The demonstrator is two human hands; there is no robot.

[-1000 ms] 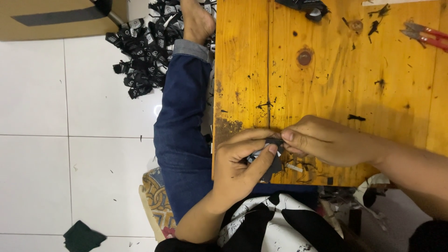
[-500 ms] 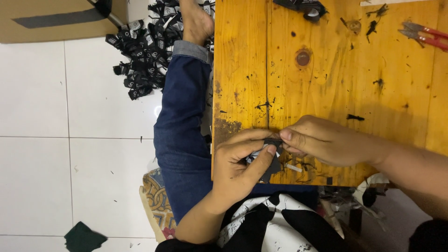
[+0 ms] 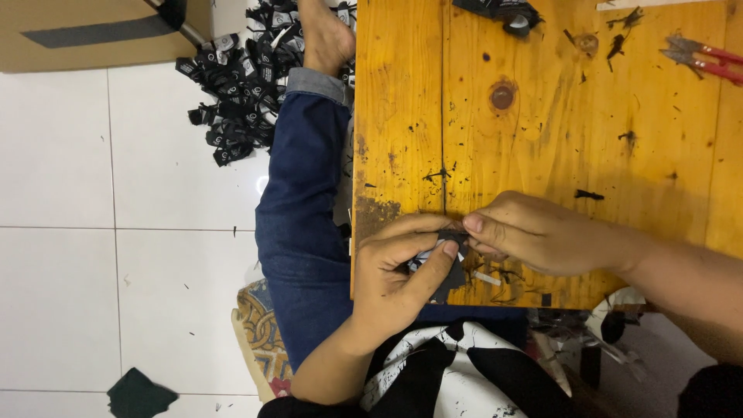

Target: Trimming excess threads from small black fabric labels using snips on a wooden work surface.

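At the near edge of the table (image 3: 542, 139), between my two hands, sits a small black fabric piece (image 3: 451, 246) with a bit of white showing on it. It lies right at the meeting point of both sets of fingers, so neither hand has to travel to reach it. My left hand (image 3: 402, 271) comes at it from below and the left, thumb and forefinger pinched on its lower part; my right hand (image 3: 542, 232) comes in from the right, fingertips clamped on its upper edge. I judge both hands equally near, each gripping the same piece. Its long axis seems to run from the table edge toward my lap, though the fingers hide most of it, so I cannot be sure.

Farther out, red-handled snips (image 3: 700, 56) lie at the far right corner, well apart from my hands. A heap of black pieces (image 3: 232, 85) rests on the white tiled floor (image 3: 77, 232) beside my outstretched leg in blue jeans (image 3: 302, 193).
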